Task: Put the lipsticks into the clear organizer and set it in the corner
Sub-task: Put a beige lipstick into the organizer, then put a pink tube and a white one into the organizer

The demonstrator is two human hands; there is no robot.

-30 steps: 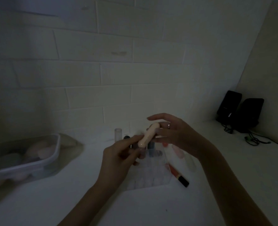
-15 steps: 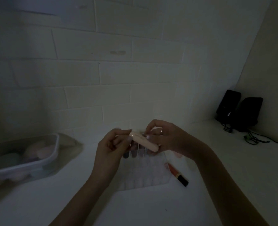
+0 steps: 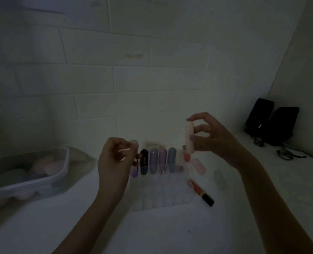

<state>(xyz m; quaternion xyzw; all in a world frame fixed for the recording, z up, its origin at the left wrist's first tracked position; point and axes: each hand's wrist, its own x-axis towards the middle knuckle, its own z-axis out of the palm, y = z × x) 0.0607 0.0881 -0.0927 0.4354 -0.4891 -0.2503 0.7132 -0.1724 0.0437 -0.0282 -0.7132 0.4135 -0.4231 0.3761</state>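
1. Your right hand, right of centre in the frame, pinches a pale pink lipstick upright between thumb and fingers, above the right end of the clear organizer.
2. Your left hand, at centre left, is curled; in this dim light you cannot tell whether it holds anything.
3. The organizer sits at centre on the white counter, with capsule-shaped lipsticks standing in its back row.
4. A red tube with a black cap lies just right of it.

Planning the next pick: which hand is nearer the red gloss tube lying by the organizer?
Right. The right hand, holding a pale lipstick, hovers above the red gloss tube; the left hand is across the organizer.
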